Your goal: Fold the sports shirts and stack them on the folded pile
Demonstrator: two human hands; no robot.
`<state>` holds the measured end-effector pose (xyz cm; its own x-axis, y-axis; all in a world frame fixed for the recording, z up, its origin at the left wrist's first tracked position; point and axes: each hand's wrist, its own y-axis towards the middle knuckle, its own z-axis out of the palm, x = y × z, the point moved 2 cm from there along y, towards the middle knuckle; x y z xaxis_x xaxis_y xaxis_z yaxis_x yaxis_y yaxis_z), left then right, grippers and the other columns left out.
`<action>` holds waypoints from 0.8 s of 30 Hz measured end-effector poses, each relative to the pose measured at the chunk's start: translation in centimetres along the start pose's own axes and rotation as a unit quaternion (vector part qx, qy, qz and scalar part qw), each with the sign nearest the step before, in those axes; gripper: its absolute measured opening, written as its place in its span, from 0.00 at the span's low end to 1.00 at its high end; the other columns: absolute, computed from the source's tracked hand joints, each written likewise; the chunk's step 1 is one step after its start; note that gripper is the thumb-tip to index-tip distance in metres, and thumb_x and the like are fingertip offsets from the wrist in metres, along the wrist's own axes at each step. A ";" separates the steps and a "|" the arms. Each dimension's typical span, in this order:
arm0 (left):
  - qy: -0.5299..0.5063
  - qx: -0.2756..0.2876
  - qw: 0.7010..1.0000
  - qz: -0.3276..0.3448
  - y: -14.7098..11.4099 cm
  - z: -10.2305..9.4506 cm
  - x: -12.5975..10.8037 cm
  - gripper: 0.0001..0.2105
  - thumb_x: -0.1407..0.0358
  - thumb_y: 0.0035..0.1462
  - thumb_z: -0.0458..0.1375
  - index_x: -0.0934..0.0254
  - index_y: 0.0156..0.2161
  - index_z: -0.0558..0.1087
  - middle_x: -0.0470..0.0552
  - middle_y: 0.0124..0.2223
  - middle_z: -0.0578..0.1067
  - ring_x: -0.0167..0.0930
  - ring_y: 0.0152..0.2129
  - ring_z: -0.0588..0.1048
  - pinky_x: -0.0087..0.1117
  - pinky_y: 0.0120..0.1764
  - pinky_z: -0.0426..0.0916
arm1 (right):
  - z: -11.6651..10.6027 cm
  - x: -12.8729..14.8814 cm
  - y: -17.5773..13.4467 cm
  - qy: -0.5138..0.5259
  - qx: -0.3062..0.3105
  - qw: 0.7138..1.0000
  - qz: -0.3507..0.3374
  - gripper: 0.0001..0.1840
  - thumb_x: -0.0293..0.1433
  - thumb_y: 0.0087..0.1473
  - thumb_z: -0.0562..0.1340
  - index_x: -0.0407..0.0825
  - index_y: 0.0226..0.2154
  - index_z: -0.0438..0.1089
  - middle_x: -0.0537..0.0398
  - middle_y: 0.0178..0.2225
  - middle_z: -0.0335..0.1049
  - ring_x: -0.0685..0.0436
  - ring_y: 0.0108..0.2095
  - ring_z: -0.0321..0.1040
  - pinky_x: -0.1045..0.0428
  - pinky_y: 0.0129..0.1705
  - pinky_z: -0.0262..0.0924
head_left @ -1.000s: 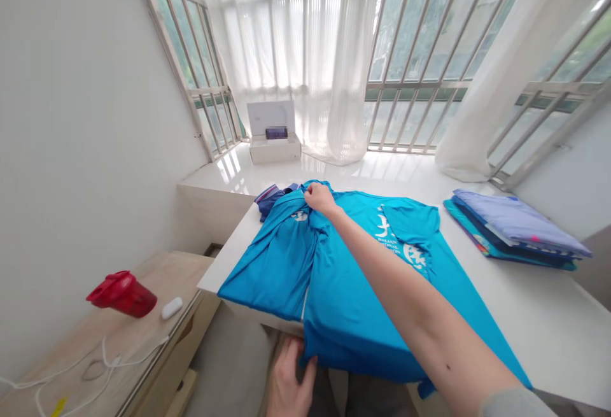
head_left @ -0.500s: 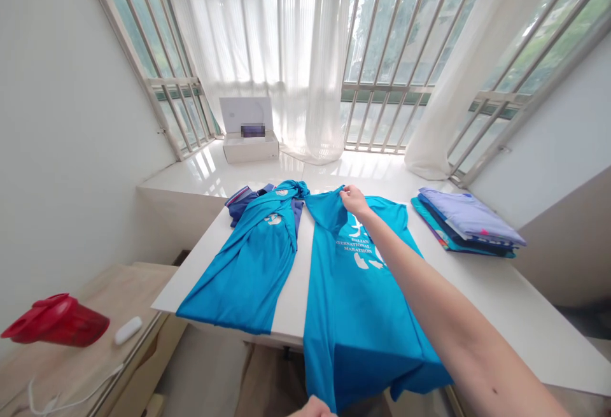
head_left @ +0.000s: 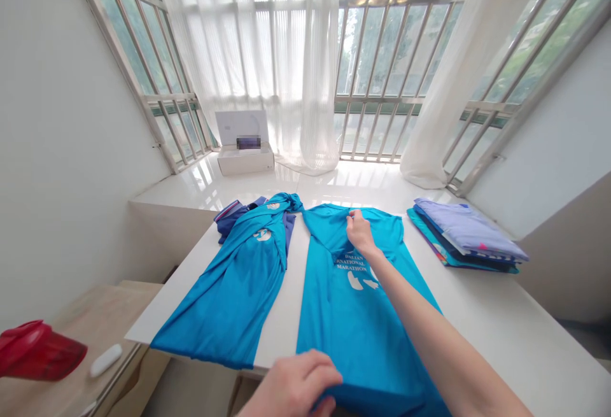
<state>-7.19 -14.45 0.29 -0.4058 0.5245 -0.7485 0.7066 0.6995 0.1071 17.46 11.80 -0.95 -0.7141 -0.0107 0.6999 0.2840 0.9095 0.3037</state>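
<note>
A blue T-shirt (head_left: 334, 315) with white lettering lies on the white table, its left side folded inward over part of the print and its lower end hanging past the front edge. My right hand (head_left: 361, 233) is closed on the folded cloth just below the neckline. Down at the lower left corner of the shirt, my left hand (head_left: 300, 384) has its fingers curled at the cloth, the thumb underneath. To the left lies a second blue shirt (head_left: 229, 302), twisted and bunched at its top, over a dark blue garment (head_left: 228, 218).
On the right of the white table (head_left: 482, 321) sits a stack of folded clothes (head_left: 470, 232). An opened white box (head_left: 245, 161) rests on the window ledge. A red container (head_left: 42, 350) and a white object (head_left: 105, 360) are on a wooden surface at lower left.
The left edge of the T-shirt has been brought inward and laid flatter. My right hand has come down onto the cloth, and my left hand has moved up into fuller view. The camera view has tilted.
</note>
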 end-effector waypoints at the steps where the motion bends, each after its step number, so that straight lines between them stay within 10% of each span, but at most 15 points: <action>1: 0.038 -0.014 0.999 0.007 1.7 -2.4 -0.3 0.16 0.62 0.67 0.49 0.55 0.55 0.73 0.56 0.50 0.77 0.37 0.45 0.77 0.34 0.48 0.73 | 0.1 -0.4 -0.2 0.003 -0.001 1.000 0.003 0.14 0.33 0.58 0.51 0.47 0.43 0.67 0.43 0.34 0.77 0.35 0.36 0.74 0.46 0.40 0.63; 6: 0.271 -0.033 0.962 0.002 13.6 -12.1 1.8 0.13 0.65 0.66 0.52 0.62 0.53 0.72 0.56 0.51 0.76 0.39 0.47 0.75 0.36 0.49 0.71 | 0.8 -2.0 -0.8 0.031 -0.013 0.999 0.012 0.14 0.34 0.58 0.51 0.47 0.42 0.67 0.44 0.35 0.78 0.36 0.37 0.75 0.46 0.41 0.65; 12: 0.334 -0.009 0.937 -0.099 26.5 -15.5 10.8 0.10 0.70 0.60 0.56 0.67 0.46 0.76 0.62 0.47 0.78 0.43 0.46 0.75 0.37 0.47 0.69 | 1.2 -2.5 -1.4 0.059 -0.031 0.998 0.001 0.15 0.36 0.59 0.50 0.48 0.43 0.67 0.44 0.36 0.78 0.38 0.36 0.76 0.47 0.40 0.66; 24: 0.278 -0.049 0.955 -0.087 28.6 -15.4 16.4 0.11 0.62 0.64 0.52 0.64 0.40 0.76 0.53 0.39 0.80 0.35 0.37 0.76 0.29 0.40 0.68 | 0.1 -1.8 -1.5 0.128 -0.017 0.991 -0.021 0.15 0.38 0.58 0.53 0.49 0.43 0.68 0.45 0.42 0.78 0.40 0.44 0.75 0.48 0.43 0.70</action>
<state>-2.54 21.58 1.16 -0.7763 0.5540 -0.3008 0.5539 0.8272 0.0943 18.24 10.52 -2.70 -0.5417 -0.1573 0.8257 0.2812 0.8918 0.3543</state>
